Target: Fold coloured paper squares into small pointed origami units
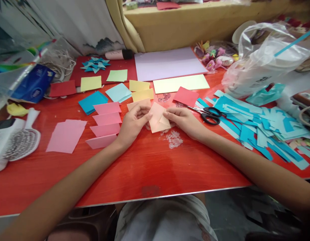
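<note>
A small peach paper square, partly folded, is held between both hands over the red table. My left hand pinches its left edge with curled fingers. My right hand grips its right edge, thumb on top. Folded pink papers lie in a row just left of my left hand. Black-handled scissors rest right beside my right hand.
Coloured paper squares and larger sheets lie at the back. Blue paper strips and a plastic bag fill the right. A flat pink sheet, a hairbrush and a blue packet sit left.
</note>
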The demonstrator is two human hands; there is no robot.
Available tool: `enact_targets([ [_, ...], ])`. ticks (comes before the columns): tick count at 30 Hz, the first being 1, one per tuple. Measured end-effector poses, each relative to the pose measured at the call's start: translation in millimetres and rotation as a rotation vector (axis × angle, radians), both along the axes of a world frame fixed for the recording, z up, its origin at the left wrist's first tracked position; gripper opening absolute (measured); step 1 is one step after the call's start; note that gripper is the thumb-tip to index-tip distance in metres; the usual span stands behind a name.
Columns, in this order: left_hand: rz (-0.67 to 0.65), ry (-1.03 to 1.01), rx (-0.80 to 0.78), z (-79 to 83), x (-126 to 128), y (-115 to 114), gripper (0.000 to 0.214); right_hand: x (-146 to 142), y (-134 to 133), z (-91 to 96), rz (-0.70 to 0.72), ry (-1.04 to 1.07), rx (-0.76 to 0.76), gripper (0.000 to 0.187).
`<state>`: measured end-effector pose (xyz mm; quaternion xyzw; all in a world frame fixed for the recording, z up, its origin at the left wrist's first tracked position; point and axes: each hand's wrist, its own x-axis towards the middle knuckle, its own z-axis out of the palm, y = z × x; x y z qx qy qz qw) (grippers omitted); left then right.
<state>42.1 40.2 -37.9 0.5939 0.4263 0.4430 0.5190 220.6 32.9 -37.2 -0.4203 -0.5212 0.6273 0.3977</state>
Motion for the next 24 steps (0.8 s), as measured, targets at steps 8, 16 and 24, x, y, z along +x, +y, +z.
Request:
enact_targets([
  [8, -0.013, 0.044, 0.01, 2.9, -0.8, -2.1, 0.018, 2.1, 1.3, -5.6, -0.078, -0.04, 0.132, 0.014],
  [16, 0.0, -0.003, 0.019, 3.6, 0.5, -3.3, 0.017, 1.8, -1.1, -2.1, -0.091, -0.002, 0.124, 0.021],
  [24, 0.015, 0.04, 0.009, 3.5, -0.1, -4.3, 0.02, 1.9, 2.4, -7.0, -0.103, 0.06, 0.051, 0.013],
])
